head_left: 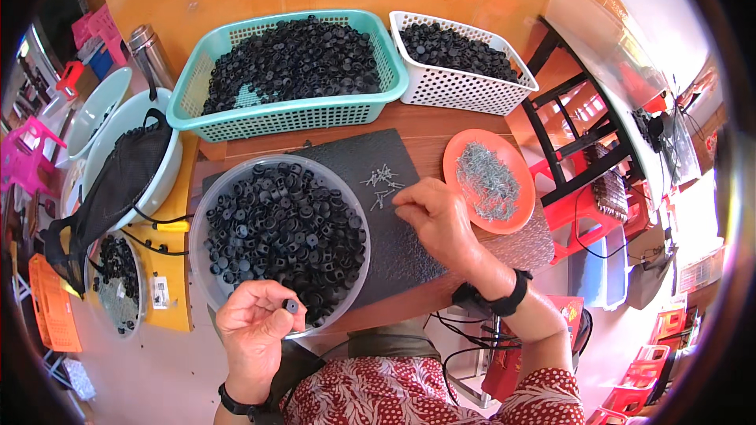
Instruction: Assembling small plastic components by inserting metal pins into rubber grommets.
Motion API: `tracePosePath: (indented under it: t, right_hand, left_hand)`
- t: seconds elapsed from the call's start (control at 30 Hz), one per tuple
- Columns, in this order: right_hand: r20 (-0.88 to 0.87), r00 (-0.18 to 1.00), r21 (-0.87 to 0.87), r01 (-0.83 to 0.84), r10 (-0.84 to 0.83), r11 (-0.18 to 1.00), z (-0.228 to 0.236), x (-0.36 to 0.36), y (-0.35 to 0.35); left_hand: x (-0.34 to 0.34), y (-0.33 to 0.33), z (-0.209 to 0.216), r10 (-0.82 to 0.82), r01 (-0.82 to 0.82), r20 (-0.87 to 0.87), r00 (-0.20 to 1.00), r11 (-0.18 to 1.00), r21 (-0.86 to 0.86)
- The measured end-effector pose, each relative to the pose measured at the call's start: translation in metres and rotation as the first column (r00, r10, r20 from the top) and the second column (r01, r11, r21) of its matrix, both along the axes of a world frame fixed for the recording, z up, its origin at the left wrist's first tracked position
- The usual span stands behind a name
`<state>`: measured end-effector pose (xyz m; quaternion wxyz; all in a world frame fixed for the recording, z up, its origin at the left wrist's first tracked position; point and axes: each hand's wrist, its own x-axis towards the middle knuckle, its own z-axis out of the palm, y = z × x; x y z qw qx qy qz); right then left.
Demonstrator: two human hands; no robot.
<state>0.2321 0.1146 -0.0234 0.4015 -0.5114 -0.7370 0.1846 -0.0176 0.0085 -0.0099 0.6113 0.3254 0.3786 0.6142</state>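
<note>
In the head view, the left hand (250, 327) pinches a small black cap (290, 306) near the desk's (425, 127) front edge; a loose pinch could drop it. The right hand (439, 219) bends its fingers by silver pins (383, 181) mid-desk, grip unclear; a bump could scatter them.

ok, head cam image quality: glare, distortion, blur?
Head view: light blown out with purplish flare at the right edge; head view: black corners, red stools tilted near the rim; head view: sheen on the dark mat; head view: no obvious motion blur on left hand or right hand.
</note>
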Motion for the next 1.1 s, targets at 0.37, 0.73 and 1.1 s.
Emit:
tracePosePath:
  t: [0.37,0.73,1.1]
  right_hand:
    - [0.539,0.821,0.195,-0.34,0.19,0.92,-0.017,-0.014,0.033]
    - [0.541,0.823,0.278,-0.368,0.172,0.887,-0.014,-0.02,0.032]
    - [0.147,0.973,0.194,-0.207,0.18,0.959,-0.01,-0.014,0.027]
  left_hand:
    - [-0.003,0.0,-0.005,-0.005,0.005,-0.037,0.999,1.0,-0.004]
    - [-0.004,0.002,-0.006,0.012,-0.012,-0.021,1.0,1.0,-0.018]
    - [-0.007,0.003,-0.006,-0.031,0.032,0.085,0.996,0.999,-0.01]
